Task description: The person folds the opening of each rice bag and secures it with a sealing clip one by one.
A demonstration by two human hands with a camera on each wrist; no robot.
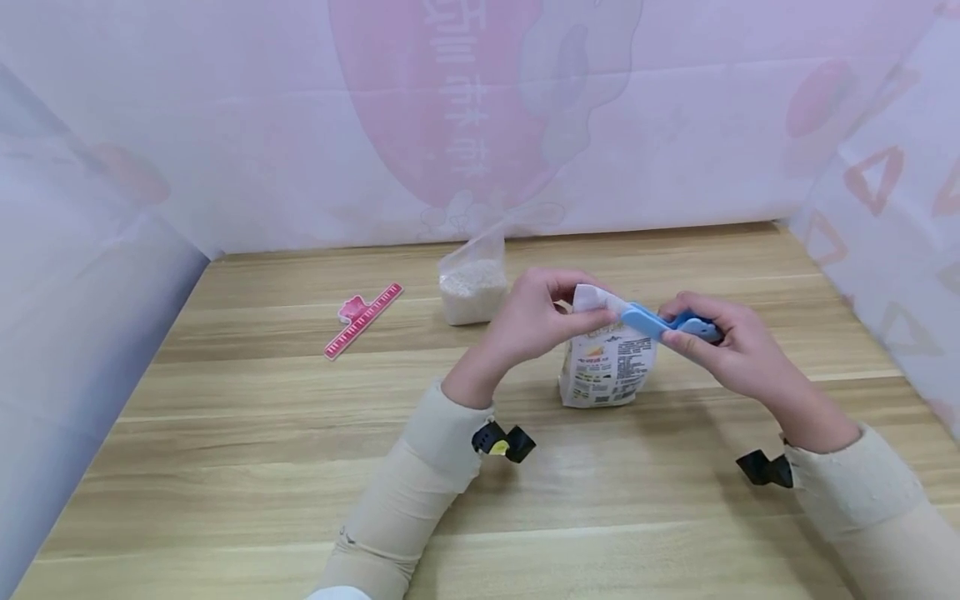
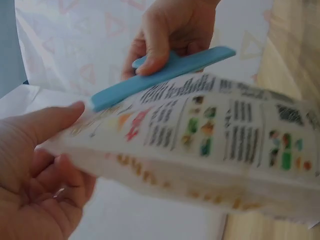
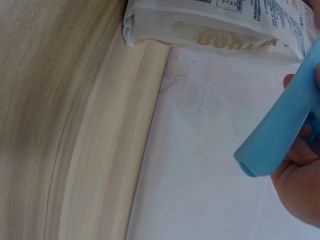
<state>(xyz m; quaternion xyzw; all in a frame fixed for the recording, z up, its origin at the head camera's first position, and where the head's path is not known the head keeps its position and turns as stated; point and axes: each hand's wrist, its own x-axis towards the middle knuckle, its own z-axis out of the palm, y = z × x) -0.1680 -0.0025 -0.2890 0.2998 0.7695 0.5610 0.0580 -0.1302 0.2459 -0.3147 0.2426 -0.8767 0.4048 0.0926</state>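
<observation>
A white printed food bag (image 1: 609,367) stands upright on the wooden table, its top folded to one side. With thumb and fingers my left hand (image 1: 542,315) pinches the bag's upper left corner. My right hand (image 1: 726,337) grips a blue bag clip (image 1: 643,322) by its handle, thumb on the near side. The clip's long bar lies across the upper part of the bag in the left wrist view, where the bag's printed side (image 2: 200,125) faces up. Whether the clip's bar has closed over the bag cannot be told. In the right wrist view the clip (image 3: 280,120) covers part of the hand.
A clear bag of white grains (image 1: 474,292) stands behind my left hand. To the left lies a pink ruler-patterned clip (image 1: 363,322) on the table (image 1: 262,433). A printed cloth (image 1: 262,125) hangs behind the table and at both sides.
</observation>
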